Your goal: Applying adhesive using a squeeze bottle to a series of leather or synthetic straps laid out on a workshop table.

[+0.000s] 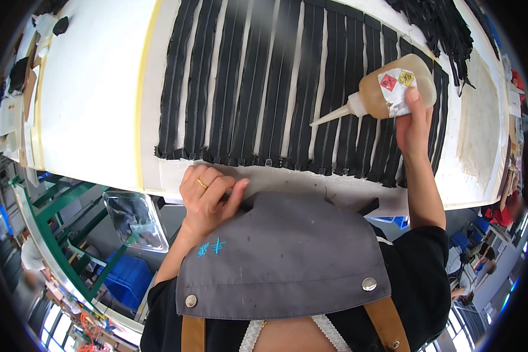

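Note:
My right hand point(414, 123) grips a translucent plastic squeeze bottle point(374, 83) of amber liquid, with hazard labels on its side. The bottle lies tilted, its long tapered nozzle point(332, 115) pointing down and left over a row of black zippers point(255, 88). Whether the nozzle tip touches a zipper I cannot tell. The zippers lie side by side on a pale sheet point(152, 110), their near ends lined up towards me. At the table's near edge rests my left hand point(209, 193), fingers loosely curled and holding nothing visible, just below the zipper ends.
A heap of black strips point(440, 31) lies at the far right beside a beige stained patch point(479, 114). Yellow tape point(146, 88) runs along the sheet's left side. Below the table at left are a clear plastic tray point(136, 220), a green metal frame point(61, 233) and a blue bin point(125, 277).

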{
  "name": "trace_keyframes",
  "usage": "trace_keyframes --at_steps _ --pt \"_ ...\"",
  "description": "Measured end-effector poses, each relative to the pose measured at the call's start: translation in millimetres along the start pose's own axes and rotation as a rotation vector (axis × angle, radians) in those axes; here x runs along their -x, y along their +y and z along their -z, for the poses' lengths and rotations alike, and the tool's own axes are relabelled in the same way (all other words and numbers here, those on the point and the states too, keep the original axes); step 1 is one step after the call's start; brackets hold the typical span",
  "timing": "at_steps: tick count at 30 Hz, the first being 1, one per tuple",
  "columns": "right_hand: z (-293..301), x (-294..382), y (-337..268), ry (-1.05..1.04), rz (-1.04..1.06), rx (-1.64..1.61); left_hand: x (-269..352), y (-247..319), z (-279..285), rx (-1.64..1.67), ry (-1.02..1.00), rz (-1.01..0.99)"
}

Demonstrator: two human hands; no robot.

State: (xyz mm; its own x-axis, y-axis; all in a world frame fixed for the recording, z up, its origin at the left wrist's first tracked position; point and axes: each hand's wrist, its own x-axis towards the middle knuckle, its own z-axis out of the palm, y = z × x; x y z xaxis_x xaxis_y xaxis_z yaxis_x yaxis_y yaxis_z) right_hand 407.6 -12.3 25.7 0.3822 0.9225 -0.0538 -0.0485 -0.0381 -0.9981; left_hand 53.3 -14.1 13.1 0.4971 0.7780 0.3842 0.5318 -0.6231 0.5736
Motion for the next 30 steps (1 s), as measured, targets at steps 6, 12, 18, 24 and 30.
trace_keyframes --at_steps 6,12,18,24,30 --pt "5.4 26.0 4.0 -0.037 -0.057 -0.027 -0.9 0.7 0.1 -0.003 0.000 0.011" --pt "6.7 42.8 2.2 -0.052 -0.076 -0.037 0.6 2.8 3.8 -0.001 -0.001 -0.011" --pt "10.9 42.1 0.5 0.122 -0.009 -0.120 -12.2 26.7 15.2 -0.031 -0.099 -0.195" --pt "8.3 52.1 -2.0 0.098 -0.056 -0.184 -37.9 39.4 -24.6 -0.018 -0.037 -0.327" --pt "10.4 61.3 -1.8 0.074 -0.077 -0.140 -37.6 39.5 -45.1 -0.013 -0.002 -0.259"
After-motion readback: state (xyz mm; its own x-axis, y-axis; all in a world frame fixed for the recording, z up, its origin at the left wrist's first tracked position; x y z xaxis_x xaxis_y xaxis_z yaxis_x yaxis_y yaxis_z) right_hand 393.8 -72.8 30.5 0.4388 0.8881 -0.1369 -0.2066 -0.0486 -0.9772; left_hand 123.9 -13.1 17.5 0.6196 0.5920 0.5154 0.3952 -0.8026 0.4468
